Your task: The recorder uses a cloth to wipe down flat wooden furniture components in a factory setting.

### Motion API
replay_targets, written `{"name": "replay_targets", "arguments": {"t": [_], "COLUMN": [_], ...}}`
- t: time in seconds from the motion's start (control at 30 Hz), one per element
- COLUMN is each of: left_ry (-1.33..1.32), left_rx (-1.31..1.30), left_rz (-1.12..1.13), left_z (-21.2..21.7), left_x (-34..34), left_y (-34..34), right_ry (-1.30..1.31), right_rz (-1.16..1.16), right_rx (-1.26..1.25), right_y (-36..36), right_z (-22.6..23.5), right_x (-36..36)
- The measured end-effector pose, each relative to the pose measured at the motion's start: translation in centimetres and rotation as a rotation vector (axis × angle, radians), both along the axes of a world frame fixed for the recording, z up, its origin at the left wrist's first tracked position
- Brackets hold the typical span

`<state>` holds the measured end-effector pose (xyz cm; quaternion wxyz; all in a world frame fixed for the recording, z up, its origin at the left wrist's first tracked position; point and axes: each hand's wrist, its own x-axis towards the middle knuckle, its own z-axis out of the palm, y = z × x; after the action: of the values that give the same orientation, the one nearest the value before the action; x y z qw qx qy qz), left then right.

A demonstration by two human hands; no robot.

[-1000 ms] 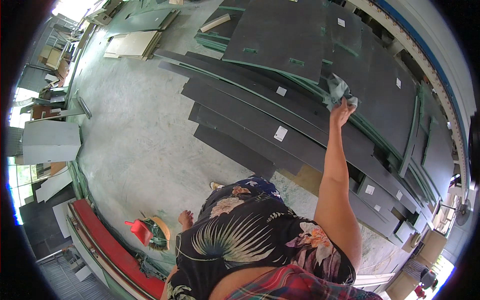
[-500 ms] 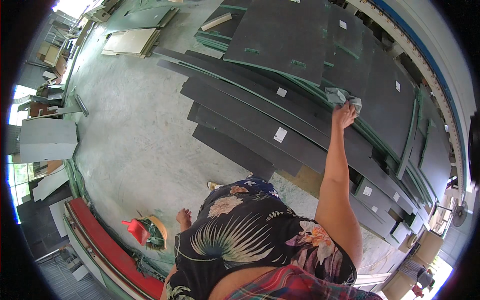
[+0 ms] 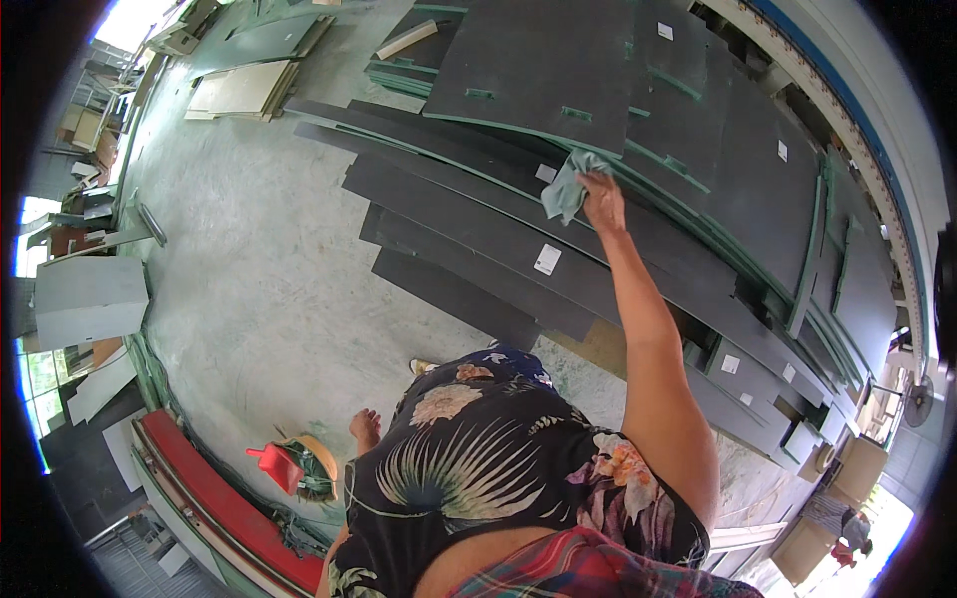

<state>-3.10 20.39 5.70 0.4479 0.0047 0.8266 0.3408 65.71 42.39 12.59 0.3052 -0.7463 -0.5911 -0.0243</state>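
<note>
My right hand [image 3: 602, 202] reaches forward with its fingers closed on a crumpled grey-green cloth [image 3: 570, 189]. The cloth hangs over the edge area of the stacked dark boards, beside a small white label [image 3: 545, 173]; whether it touches a board I cannot tell. Long dark grey strips [image 3: 449, 221] with green edges lie under the hand in stepped layers. Just beyond is a large dark panel [image 3: 538, 65] with small cut-out slots. Down at my left side, away from the boards, my left hand [image 3: 366, 428] is empty, with its fingers apart.
More dark panels [image 3: 763, 189] are stacked to the right. On the left, a red shovel-like scoop [image 3: 276, 465] rests at a round basket-like container [image 3: 317, 468] near a long red machine part [image 3: 199, 488]. Pale boards [image 3: 239, 92] lie on the far floor. A person [image 3: 853, 528] is at the right rim.
My right hand has swept left with the cloth, from the right-hand panels to over the long strips. The left hand stays low at my side. The whole view has shifted slightly.
</note>
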Motion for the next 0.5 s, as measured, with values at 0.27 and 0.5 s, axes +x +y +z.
{"name": "replay_targets", "arguments": {"t": [0.27, 0.5], "left_ry": [0.120, 0.084], "left_rx": [-0.036, -0.079], "left_rz": [-0.192, -0.122], "left_z": [2.0, 0.7], "left_x": [1.2, 0.6], "left_y": [3.4, 0.5], "right_ry": [0.651, 0.231], "right_rz": [-0.717, -0.606], "right_rx": [0.537, 0.584], "right_y": [-4.4, -1.0], "right_z": [2.2, 14.0], "right_x": [0.2, 5.1]}}
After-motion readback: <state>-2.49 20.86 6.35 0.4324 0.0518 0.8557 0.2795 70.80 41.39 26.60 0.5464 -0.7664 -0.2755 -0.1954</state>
